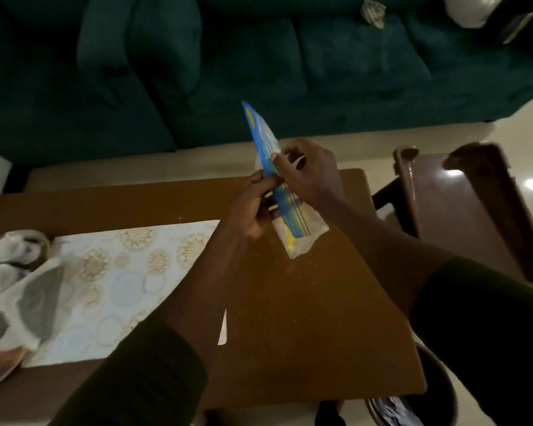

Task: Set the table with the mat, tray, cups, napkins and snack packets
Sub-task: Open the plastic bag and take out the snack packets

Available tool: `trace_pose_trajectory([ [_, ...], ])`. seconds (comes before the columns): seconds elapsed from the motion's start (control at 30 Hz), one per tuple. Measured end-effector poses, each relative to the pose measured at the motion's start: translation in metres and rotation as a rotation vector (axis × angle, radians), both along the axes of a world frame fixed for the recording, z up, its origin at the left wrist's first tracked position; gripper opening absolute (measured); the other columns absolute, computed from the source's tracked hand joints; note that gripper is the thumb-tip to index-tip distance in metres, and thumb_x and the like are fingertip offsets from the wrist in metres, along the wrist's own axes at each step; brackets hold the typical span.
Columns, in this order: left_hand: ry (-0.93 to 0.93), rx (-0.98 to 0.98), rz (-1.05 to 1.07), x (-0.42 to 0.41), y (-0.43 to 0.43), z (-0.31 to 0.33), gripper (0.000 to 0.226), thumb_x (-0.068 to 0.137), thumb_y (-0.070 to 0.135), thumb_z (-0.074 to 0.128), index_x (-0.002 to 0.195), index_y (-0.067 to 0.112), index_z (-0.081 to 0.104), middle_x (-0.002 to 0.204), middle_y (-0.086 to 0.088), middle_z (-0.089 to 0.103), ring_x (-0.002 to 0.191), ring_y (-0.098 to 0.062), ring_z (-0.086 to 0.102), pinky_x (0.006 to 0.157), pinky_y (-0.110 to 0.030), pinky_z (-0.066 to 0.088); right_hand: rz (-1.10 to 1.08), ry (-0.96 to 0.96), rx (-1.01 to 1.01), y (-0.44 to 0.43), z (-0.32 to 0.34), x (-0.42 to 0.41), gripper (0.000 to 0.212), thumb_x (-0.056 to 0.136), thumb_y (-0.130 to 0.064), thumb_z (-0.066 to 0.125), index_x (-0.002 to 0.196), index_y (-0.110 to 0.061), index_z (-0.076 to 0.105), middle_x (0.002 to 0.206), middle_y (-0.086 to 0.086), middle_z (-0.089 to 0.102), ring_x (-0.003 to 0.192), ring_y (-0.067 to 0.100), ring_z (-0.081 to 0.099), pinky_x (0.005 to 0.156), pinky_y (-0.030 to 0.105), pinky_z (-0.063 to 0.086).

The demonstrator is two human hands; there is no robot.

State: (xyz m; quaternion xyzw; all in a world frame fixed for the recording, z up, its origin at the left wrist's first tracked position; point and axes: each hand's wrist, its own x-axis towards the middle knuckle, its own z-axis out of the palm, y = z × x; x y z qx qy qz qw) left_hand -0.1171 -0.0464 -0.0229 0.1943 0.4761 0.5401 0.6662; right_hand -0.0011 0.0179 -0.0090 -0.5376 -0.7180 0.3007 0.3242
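A blue and yellow packet [260, 130] with white contents, possibly napkins, is held edge-on above the far right part of the brown table [305, 318]. My left hand [253, 207] grips its middle from the left. My right hand [311, 173] pinches it from the right, thumb on the blue face. A pale mat [111, 281] with gold circle patterns lies flat on the table's left half. At the far left edge, several white cups [10, 250] sit in a white plastic bag [22, 305] that rests partly on the mat.
A dark green sofa [259, 56] runs along the far side. A dark wooden side table [462, 210] stands to the right. A round bin [425, 395] with wrappers sits at the lower right by the table's corner. The floor is pale tile.
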Motion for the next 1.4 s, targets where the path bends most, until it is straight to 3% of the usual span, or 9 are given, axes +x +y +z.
trace_pose_trajectory([
  [0.3, 0.128, -0.168, 0.117, -0.146, -0.091, -0.034, 0.021, 0.100, 0.024, 0.049, 0.108, 0.015, 0.066, 0.085, 0.000, 0.074, 0.077, -0.020, 0.074, 0.062, -0.033, 0.059, 0.367, -0.138, -0.156, -0.065, -0.035, -0.149, 0.002, 0.082, -0.015, 0.064, 0.084, -0.016, 0.064, 0.073, -0.006, 0.060, 0.058, 0.001, 0.051, 0.051, 0.015, 0.035],
  [0.47, 0.212, -0.155, 0.103, -0.199, -0.128, -0.039, 0.019, 0.096, 0.016, 0.052, 0.100, 0.011, 0.070, 0.086, -0.006, 0.075, 0.083, -0.026, 0.074, 0.066, -0.032, 0.059, 0.444, -0.167, -0.352, -0.095, -0.029, -0.207, 0.033, 0.084, -0.049, 0.064, 0.078, -0.018, 0.071, 0.068, -0.004, 0.070, 0.058, 0.006, 0.063, 0.060, 0.020, 0.049],
  [0.6, 0.256, -0.165, 0.032, -0.223, -0.153, -0.045, 0.022, 0.093, 0.011, 0.054, 0.090, 0.016, 0.075, 0.088, -0.011, 0.075, 0.084, -0.025, 0.074, 0.066, -0.034, 0.059, 0.514, -0.287, -0.491, -0.110, -0.032, -0.236, 0.039, 0.082, -0.045, 0.070, 0.084, -0.006, 0.076, 0.077, 0.009, 0.076, 0.066, 0.018, 0.071, 0.074, 0.024, 0.055],
  [0.8, 0.191, -0.178, 0.099, -0.247, -0.172, -0.062, 0.015, 0.095, 0.011, 0.056, 0.098, 0.008, 0.070, 0.087, -0.008, 0.075, 0.084, -0.024, 0.073, 0.068, -0.030, 0.058, 0.529, -0.135, -0.602, -0.129, -0.038, -0.263, 0.020, 0.081, -0.028, 0.076, 0.083, -0.009, 0.068, 0.073, 0.007, 0.069, 0.062, 0.012, 0.064, 0.064, 0.023, 0.051],
  [0.93, 0.149, -0.216, 0.164, -0.258, -0.172, -0.060, 0.016, 0.097, 0.014, 0.053, 0.095, 0.009, 0.068, 0.088, -0.008, 0.076, 0.082, -0.023, 0.074, 0.067, -0.032, 0.059, 0.454, -0.068, -0.657, -0.127, -0.039, -0.272, 0.012, 0.083, -0.020, 0.072, 0.080, -0.011, 0.066, 0.085, 0.012, 0.069, 0.081, 0.028, 0.068, 0.081, 0.044, 0.059],
  [1.03, 0.168, -0.272, 0.387, -0.260, -0.170, -0.056, 0.017, 0.095, 0.006, 0.052, 0.082, 0.004, 0.064, 0.079, -0.012, 0.073, 0.070, -0.027, 0.071, 0.060, -0.032, 0.059, 0.362, 0.006, -0.696, -0.117, -0.037, -0.271, 0.019, 0.081, -0.009, 0.071, 0.070, -0.015, 0.057, 0.074, 0.011, 0.063, 0.072, 0.028, 0.064, 0.075, 0.045, 0.060],
  [1.13, 0.540, -0.343, 0.715, -0.265, -0.168, -0.058, 0.029, 0.081, 0.003, 0.059, 0.054, 0.011, 0.050, 0.045, 0.004, 0.053, 0.049, -0.020, 0.050, 0.054, -0.029, 0.046, 0.191, -0.058, -0.416, -0.096, -0.030, -0.257, 0.018, 0.076, -0.005, 0.070, 0.072, -0.016, 0.056, 0.066, 0.000, 0.059, 0.060, 0.015, 0.056, 0.058, 0.022, 0.050],
  [1.23, 0.698, -0.340, 0.847, -0.272, -0.166, -0.053, 0.039, 0.073, 0.007, 0.060, 0.044, 0.020, 0.037, 0.033, 0.008, 0.034, 0.040, -0.012, 0.034, 0.054, -0.031, 0.035, 0.110, -0.190, -0.067, -0.082, -0.019, -0.239, 0.018, 0.075, -0.001, 0.060, 0.073, -0.018, 0.057, 0.073, 0.004, 0.065, 0.063, 0.019, 0.059, 0.055, 0.029, 0.050],
  [1.4, 0.708, -0.197, 0.842, -0.258, -0.142, -0.030, 0.038, 0.071, 0.005, 0.057, 0.043, 0.019, 0.035, 0.038, 0.006, 0.033, 0.049, -0.021, 0.035, 0.055, -0.034, 0.032, 0.193, -0.261, 0.066, -0.090, -0.008, -0.236, 0.023, 0.073, 0.000, 0.051, 0.075, -0.020, 0.062, 0.081, 0.000, 0.067, 0.074, 0.024, 0.064, 0.062, 0.038, 0.054],
])
